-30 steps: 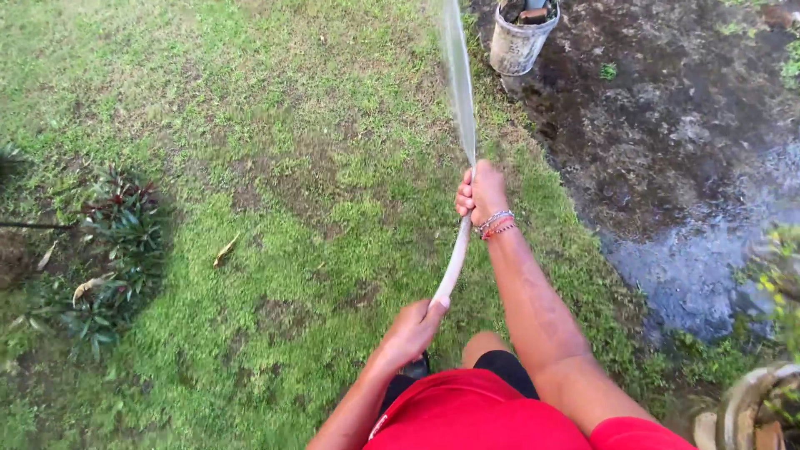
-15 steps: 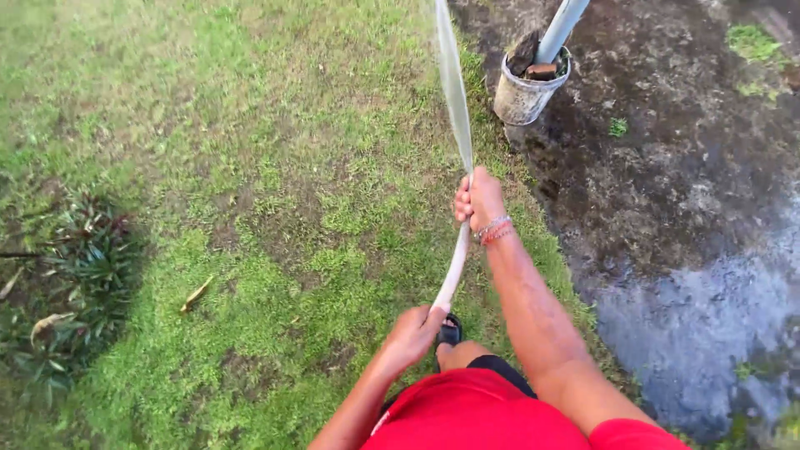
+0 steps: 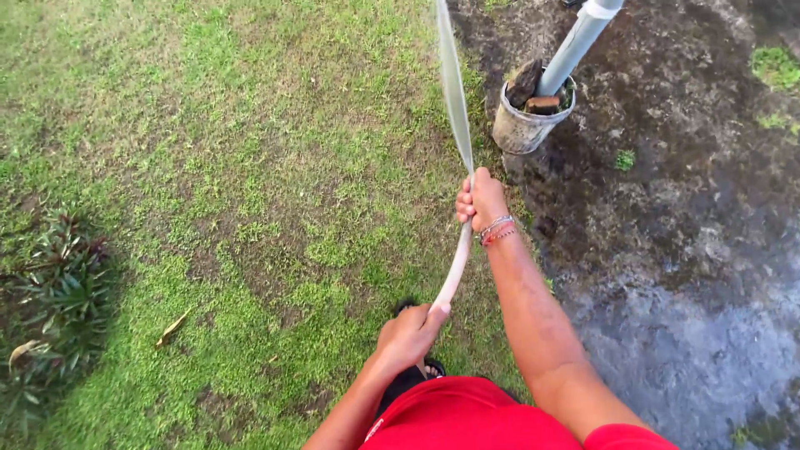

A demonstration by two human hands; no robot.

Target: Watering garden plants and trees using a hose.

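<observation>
From the head view I see my right hand (image 3: 482, 200) stretched out ahead, fingers curled tight around a long pale pole (image 3: 457, 133) that runs away from me toward the top edge of the frame. A few bracelets (image 3: 497, 231) sit on that wrist, just behind the hand. My left hand (image 3: 408, 335) is drawn in close to my body and grips the near end of the same pole, fingers wrapped shut around it, thumb lying along the shaft. The pole slants from low centre up past the right hand, over the boundary between the lawn (image 3: 250, 167) and a patch of dark wet soil (image 3: 683, 217) on the right. In that soil stands a grey bucket (image 3: 521, 129) holding stones and the foot of a light-coloured pipe (image 3: 579, 37), which leans up and out of frame; the pole passes just to the left of the bucket, apart from it. At the far left a low leafy plant (image 3: 58, 292) spreads in a dark bed, and a dry yellow leaf (image 3: 172, 327) lies on the grass near it. My red shirt (image 3: 467, 417) fills the bottom edge.
</observation>
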